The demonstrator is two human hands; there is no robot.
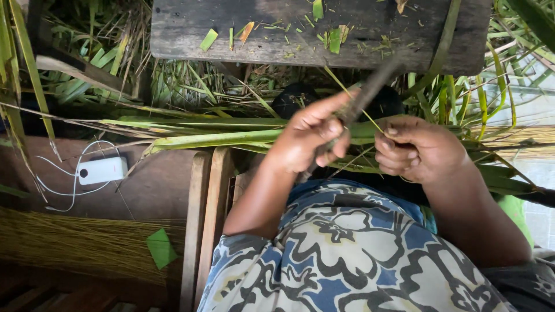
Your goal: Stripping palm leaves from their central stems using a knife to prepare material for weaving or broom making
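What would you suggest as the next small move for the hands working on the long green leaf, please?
Probably draw the dark knife blade further along the long green leaf: the left hand grips the knife, the right hand pinches a thin pale leaf rib, seemingly only partly stripped.

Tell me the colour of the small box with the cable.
White: the small box and its cable both, in the head view.

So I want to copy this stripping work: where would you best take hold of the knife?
By its handle end, low in the left hand, coming from the body side. The knife slants up and away toward the wooden board, blade end blurred, so the near end is likely safest. The right hand pinches the thin leaf strip.
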